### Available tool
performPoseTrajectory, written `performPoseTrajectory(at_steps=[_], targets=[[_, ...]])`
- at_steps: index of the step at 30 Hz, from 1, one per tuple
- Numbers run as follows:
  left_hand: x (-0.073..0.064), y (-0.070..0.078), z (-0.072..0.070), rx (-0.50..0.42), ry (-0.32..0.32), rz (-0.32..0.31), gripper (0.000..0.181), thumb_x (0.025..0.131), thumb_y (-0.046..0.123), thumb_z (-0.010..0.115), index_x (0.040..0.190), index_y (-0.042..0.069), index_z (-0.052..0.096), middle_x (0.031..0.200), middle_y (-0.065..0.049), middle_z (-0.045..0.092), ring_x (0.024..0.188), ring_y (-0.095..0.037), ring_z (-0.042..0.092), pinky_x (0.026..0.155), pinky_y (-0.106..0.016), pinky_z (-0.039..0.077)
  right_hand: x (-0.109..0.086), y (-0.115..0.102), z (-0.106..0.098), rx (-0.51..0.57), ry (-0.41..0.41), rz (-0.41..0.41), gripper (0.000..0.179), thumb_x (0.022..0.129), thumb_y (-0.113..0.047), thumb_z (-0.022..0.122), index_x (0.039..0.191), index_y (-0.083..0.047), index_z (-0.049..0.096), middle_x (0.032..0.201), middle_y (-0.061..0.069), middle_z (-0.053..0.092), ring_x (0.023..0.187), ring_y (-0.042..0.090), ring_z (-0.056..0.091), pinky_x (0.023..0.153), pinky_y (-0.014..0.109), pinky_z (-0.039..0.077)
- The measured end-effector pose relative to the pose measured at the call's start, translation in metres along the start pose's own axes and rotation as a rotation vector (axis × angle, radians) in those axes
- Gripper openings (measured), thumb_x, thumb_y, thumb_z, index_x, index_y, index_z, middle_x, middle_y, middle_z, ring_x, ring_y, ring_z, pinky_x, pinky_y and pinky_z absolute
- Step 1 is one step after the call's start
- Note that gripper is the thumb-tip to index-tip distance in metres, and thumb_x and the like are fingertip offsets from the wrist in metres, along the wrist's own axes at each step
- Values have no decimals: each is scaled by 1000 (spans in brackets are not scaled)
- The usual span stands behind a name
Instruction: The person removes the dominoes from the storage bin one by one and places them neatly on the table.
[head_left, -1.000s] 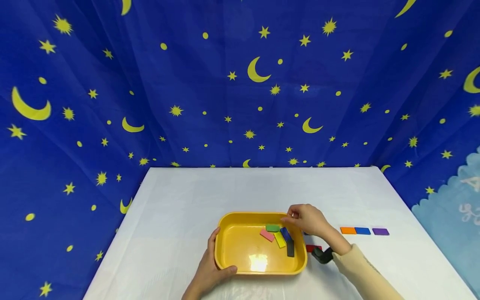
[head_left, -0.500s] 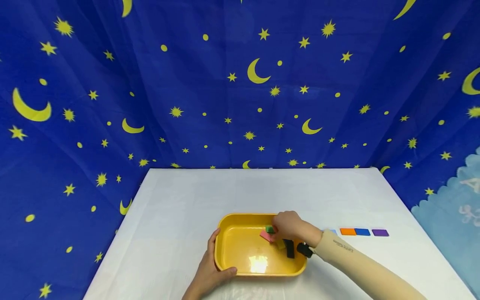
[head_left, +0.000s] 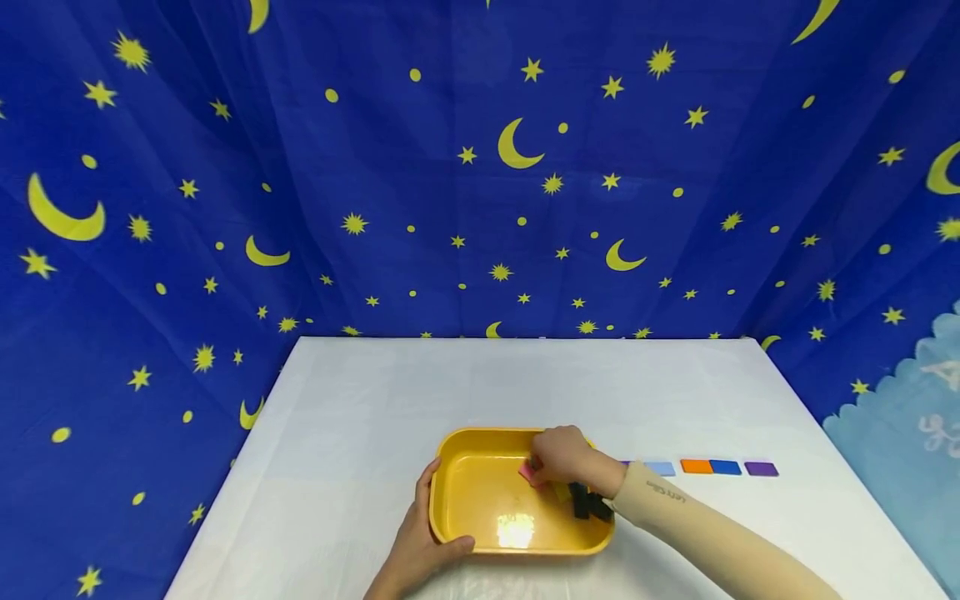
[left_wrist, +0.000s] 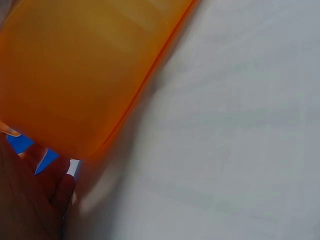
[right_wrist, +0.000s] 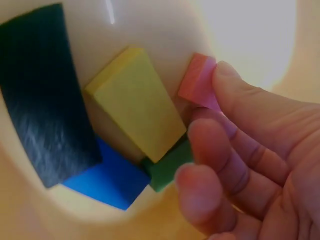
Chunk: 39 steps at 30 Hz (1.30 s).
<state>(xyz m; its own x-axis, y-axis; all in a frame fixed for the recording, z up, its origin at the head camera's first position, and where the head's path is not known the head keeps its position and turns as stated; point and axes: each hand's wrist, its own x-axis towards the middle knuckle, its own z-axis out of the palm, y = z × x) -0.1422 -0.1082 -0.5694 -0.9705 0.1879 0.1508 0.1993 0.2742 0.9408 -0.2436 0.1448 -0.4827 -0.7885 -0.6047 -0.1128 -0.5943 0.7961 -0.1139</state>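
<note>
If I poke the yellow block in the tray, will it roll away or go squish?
Probably no rolling: the yellow block has flat faces and straight edges. It likely won't squish much either, since its corners look neat and firm. It may slide, because the tray looks smooth and shiny, but the green block by its end could get in the way.

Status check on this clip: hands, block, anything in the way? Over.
Left hand grips yellow tray at near-left corner. Right hand pinches pink block inside it. Yellow block and green block close by, neither plainly blocking.
</note>
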Motion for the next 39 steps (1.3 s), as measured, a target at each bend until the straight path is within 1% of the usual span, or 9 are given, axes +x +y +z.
performPoseTrajectory(at_steps=[3, 7, 9, 15, 19, 23, 25, 31, 39], targets=[[0, -1, 0, 20, 4, 9, 109, 69, 28, 82, 151, 31, 10, 137, -22, 40, 106, -26, 54, 79, -34, 46, -1, -3, 0, 29, 9, -44, 40, 72, -28, 82, 56, -19, 45, 53, -10, 36, 49, 8, 36, 48, 27, 30], [0, 0, 0, 21, 6, 7, 109, 69, 29, 82, 151, 31, 11, 137, -22, 40, 108, -27, 52, 80, -35, 46, -1, -9, 3, 85, 13, -82, 29, 71, -25, 82, 62, -20, 54, 56, -13, 41, 51, 6, 38, 47, 26, 32], [-1, 0, 0, 17, 8, -8, 109, 69, 30, 82, 151, 33, 11, 138, -21, 40, 108, -26, 52, 80, -35, 45, -1, -13, 4, 111, 10, -92, 24, 72, -25, 81, 65, -20, 59, 58, -15, 43, 52, 6, 40, 47, 26, 32], [-1, 1, 1, 7, 9, -19, 109, 68, 29, 82, 151, 33, 12, 137, -19, 41, 106, -24, 53, 80, -34, 46, -4, -18, 8, 151, -1, -116, 24, 71, -32, 81, 69, -24, 59, 59, -16, 43, 55, 5, 41, 47, 27, 32], [0, 0, 1, 11, 5, -14, 109, 68, 29, 82, 151, 32, 12, 136, -19, 42, 105, -23, 53, 80, -33, 46, -8, -17, 7, 168, -5, -103, 27, 71, -40, 81, 69, -23, 59, 59, -16, 42, 55, 5, 41, 48, 26, 31], [-1, 1, 0, 42, 12, 9, 109, 68, 32, 82, 151, 31, 11, 136, -20, 42, 106, -25, 53, 79, -35, 45, -8, -13, 9, 173, 7, -101, 33, 67, -45, 82, 70, -21, 60, 59, -16, 42, 54, 4, 40, 49, 26, 30], [-1, 1, -1, 47, 11, 10, 109, 68, 33, 82, 151, 32, 11, 136, -20, 42, 106, -25, 53, 79, -35, 45, -6, -12, 11, 177, 6, -102, 34, 66, -45, 83, 68, -20, 59, 59, -16, 42, 54, 4, 41, 48, 25, 30], [1, 2, 0, 8, 4, -4, 109, 68, 30, 82, 151, 32, 12, 134, -16, 44, 104, -22, 54, 80, -35, 45, -3, -15, 16, 196, -34, -86, 33, 67, -41, 83, 66, -21, 57, 59, -16, 43, 56, 4, 42, 51, 25, 33], [0, 2, 0, 21, 13, 5, 108, 68, 30, 81, 151, 32, 12, 136, -15, 42, 106, -23, 53, 81, -36, 45, -1, -19, 15, 278, -87, -50, 32, 67, -39, 85, 65, -21, 58, 58, -16, 46, 54, 4, 42, 52, 24, 35]])
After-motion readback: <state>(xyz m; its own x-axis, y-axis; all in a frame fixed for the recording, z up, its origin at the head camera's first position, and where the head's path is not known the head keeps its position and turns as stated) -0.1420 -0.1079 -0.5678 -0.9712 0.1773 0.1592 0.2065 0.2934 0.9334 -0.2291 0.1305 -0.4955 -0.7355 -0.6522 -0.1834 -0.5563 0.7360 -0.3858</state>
